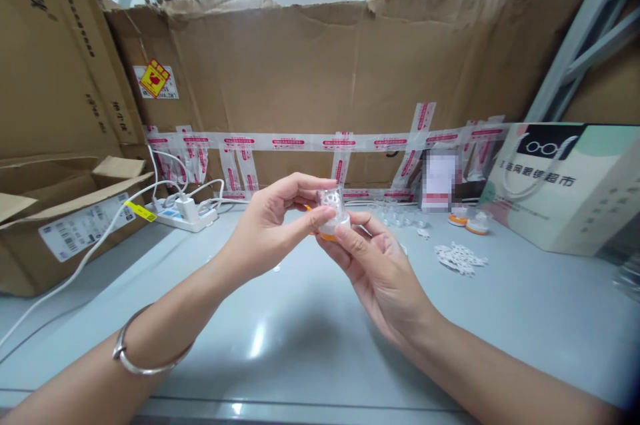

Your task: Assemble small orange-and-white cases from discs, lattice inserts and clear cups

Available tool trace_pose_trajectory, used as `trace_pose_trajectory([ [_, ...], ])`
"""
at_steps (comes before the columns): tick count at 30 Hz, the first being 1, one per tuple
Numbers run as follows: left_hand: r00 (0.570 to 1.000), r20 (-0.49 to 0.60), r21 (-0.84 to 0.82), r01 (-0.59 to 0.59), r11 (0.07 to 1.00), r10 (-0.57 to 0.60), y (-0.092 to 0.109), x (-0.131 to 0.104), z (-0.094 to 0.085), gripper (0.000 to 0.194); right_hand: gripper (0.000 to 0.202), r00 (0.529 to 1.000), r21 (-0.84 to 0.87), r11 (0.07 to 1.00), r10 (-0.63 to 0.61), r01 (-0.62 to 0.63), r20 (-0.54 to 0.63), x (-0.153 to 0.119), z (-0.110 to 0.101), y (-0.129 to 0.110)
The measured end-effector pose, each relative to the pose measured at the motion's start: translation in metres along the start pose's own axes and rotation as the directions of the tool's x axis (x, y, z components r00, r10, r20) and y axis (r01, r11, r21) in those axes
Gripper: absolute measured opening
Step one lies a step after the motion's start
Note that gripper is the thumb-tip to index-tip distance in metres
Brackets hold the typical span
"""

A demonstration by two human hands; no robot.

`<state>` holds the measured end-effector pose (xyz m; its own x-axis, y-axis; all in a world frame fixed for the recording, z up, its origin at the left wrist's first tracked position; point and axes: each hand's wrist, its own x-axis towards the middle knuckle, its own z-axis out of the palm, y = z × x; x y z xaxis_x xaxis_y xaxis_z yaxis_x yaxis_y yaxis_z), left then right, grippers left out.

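Note:
Above the middle of the grey table, both hands hold a small clear container (332, 199) with white bits inside and a white and orange base. My left hand (285, 217) grips its upper part between thumb and fingers. Lower down, my right hand (373, 261) pinches the white and orange base. Some fingertips are hidden behind the container. To the right, a pile of small white pieces (459, 258) lies on the table, with two orange-and-white containers (477, 223) behind it.
A white power strip (193, 217) with cables sits at the back left beside an open cardboard box (30, 258). Clear small parts (395, 215) lie at the back. A printed bag (565, 211) stands at the right, before a cardboard wall (300, 71).

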<state>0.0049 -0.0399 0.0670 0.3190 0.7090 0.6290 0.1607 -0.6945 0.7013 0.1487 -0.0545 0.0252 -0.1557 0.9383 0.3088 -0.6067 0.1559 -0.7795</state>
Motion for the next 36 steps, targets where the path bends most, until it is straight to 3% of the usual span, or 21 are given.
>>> trace_pose_trajectory([
  [13, 0.996, -0.045, -0.031, 0.078, 0.996, -0.079, -0.012, -0.005, 0.004, 0.021, 0.026, 0.997, -0.159, 0.987, -0.021, 0.01, -0.068, -0.001, -0.004, 0.012],
  [21, 0.983, 0.126, -0.238, 0.159, 0.958, -0.132, -0.023, -0.005, 0.001, 0.024, 0.024, 0.995, 0.035, 0.995, 0.094, -0.094, 0.011, 0.0, -0.007, 0.011],
  [25, 0.968, 0.198, -0.332, 0.214, 0.919, -0.154, -0.025, -0.006, 0.001, 0.025, 0.023, 0.992, 0.054, 0.991, 0.119, -0.122, 0.043, -0.001, -0.009, 0.012],
  [32, 0.97, 0.082, -0.387, 0.244, 0.889, -0.23, -0.031, -0.006, 0.008, 0.022, 0.024, 0.985, 0.054, 0.984, 0.167, -0.17, 0.052, 0.002, -0.009, 0.016],
  [36, 0.975, 0.073, -0.408, 0.22, 0.886, -0.209, -0.035, -0.007, 0.011, 0.019, 0.024, 0.981, 0.069, 0.98, 0.181, -0.185, 0.072, 0.005, -0.011, 0.018],
])
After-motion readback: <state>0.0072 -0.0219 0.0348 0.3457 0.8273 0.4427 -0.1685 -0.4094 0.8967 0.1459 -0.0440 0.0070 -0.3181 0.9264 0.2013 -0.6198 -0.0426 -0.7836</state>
